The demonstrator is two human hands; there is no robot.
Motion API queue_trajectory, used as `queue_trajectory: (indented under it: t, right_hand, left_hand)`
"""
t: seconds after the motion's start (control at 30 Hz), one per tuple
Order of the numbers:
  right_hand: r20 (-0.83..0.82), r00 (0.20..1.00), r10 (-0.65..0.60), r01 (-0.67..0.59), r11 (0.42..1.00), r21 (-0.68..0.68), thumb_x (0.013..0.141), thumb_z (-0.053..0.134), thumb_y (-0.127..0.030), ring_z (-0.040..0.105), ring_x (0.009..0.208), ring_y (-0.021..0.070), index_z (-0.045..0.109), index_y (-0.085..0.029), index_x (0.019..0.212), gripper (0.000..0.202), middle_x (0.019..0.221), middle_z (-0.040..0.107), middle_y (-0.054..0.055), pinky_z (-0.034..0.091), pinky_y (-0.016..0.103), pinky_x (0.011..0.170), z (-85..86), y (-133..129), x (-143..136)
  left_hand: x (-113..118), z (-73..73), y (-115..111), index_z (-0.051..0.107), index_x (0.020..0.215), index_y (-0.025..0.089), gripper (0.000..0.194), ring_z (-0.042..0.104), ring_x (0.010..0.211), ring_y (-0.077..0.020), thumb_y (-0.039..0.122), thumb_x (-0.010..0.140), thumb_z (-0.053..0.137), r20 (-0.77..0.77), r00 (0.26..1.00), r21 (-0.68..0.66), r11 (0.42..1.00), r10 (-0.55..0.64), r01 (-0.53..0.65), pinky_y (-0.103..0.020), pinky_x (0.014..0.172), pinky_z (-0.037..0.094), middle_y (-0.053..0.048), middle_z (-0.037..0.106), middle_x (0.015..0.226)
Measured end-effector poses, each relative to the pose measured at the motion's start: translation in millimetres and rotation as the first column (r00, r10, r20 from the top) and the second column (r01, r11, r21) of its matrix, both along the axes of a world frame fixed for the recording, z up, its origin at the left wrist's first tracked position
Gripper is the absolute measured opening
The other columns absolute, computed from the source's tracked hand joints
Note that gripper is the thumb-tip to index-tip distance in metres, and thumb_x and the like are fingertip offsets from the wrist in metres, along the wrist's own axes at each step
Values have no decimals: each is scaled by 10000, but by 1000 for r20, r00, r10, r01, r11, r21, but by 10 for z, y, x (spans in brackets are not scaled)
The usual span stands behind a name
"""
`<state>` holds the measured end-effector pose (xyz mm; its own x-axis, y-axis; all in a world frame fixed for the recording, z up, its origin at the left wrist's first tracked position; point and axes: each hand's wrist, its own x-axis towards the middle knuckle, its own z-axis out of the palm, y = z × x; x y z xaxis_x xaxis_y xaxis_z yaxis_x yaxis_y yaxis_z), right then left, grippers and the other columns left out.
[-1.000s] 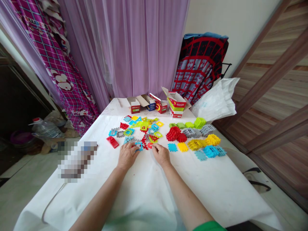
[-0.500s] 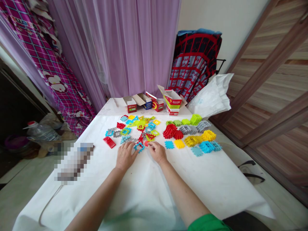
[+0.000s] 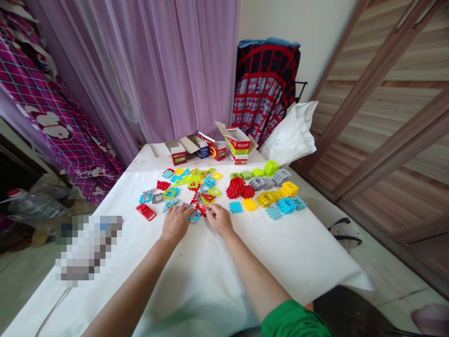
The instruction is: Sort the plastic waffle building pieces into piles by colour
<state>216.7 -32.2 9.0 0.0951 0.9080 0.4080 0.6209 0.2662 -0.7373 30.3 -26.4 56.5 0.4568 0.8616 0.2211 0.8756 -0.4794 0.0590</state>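
Observation:
My left hand (image 3: 176, 223) rests palm down at the near edge of a loose pile of toothed plastic building tiles. Its fingers and thumb close on the edge of a blue interlocking tile (image 3: 194, 216), partly covered by the hand. Right beside it, my right hand (image 3: 220, 220) pinches a red interlocking tile (image 3: 203, 210) at the pile's near edge; its outline is mostly hidden. Green, yellow, grey and light blue tiles of the mixed pile (image 3: 192, 180) lie just beyond both hands.
Colour-sorted stacks stand at right: red (image 3: 235, 187), grey (image 3: 281, 176), yellow (image 3: 289, 189), blue (image 3: 286, 205) and green (image 3: 271, 167). Opened small cartons (image 3: 217, 150) line the back. A red plastic object (image 3: 145, 212) lies left. A white bag (image 3: 293, 133) leans behind the table's right corner (image 3: 365, 281).
The view has turned right, so everything appears farther left. My right hand has brought the small red tile down against the pieces by my left hand, which stays on the blue tile.

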Motion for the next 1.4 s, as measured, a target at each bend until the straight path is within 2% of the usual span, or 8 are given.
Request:
queue_trajectory:
  t: [0.17,0.3,0.43,0.53,0.7,0.93,1.23,1.4]
  right_hand:
    - [-183,972,-146,152,988,15,837,465,-294,666,755,178,712,-216,903,267,907,746,53,534,299,774,-33,40,69]
    - [-214,964,-159,154,987,-39,829,472,-316,658,715,175,706,-214,893,263,883,747,49,542,300,746,-65,32,115]
    - [-69,997,-31,30,999,-16,804,506,-254,650,722,161,702,-223,964,255,961,729,46,541,290,744,-53,-41,78]
    - [116,986,122,-130,990,64,762,574,-213,629,992,203,688,-225,1060,319,1114,692,68,496,344,936,11,-96,35]
    - [402,826,395,-391,916,-95,699,666,-215,421,1308,287,649,-227,1175,476,1379,568,64,350,483,1086,248,-24,31]
    - [556,616,559,-507,821,-263,716,678,-174,506,1188,269,651,-274,1173,469,1213,656,53,398,441,983,516,250,41]
    - [530,672,517,-484,848,-215,744,720,-211,581,1110,245,600,-234,1236,507,1227,640,82,438,387,970,551,113,137]
    - [464,758,458,-400,889,-225,761,674,-181,597,1124,220,539,-196,1315,570,1266,614,105,475,331,951,616,-290,741]
  left_hand:
    - [57,-38,169,550,1333,257,500,595,1083,-239,105,863,478,-21,984,108,978,-177,178,-379,940,427,-97,656,1203]
    - [-42,-63,361,474,1413,242,605,517,1243,-260,57,839,424,-18,989,186,972,-144,145,-421,1011,394,-126,571,1362]
    - [-258,-142,344,525,1364,242,532,537,1223,-262,96,866,408,75,997,192,981,-29,14,-435,1015,394,-112,604,1329]
    - [-375,-269,200,569,1307,203,461,561,1188,-268,133,890,387,193,977,180,975,94,-129,-428,968,424,-124,628,1289]
    - [-460,-406,56,599,1255,185,418,605,1103,-270,199,884,409,372,898,141,943,233,-303,-421,934,449,-130,664,1210]
    - [-464,-380,66,603,1237,194,412,610,1103,-266,225,864,431,388,887,95,947,249,-308,-403,929,460,-118,670,1211]
    - [-498,-414,95,616,1201,164,395,634,1064,-272,258,869,423,400,886,113,946,235,-302,-402,919,471,-130,689,1169]
    - [-523,-398,110,624,1198,165,397,650,1014,-276,263,873,417,377,896,130,944,236,-303,-403,897,480,-130,693,1158]
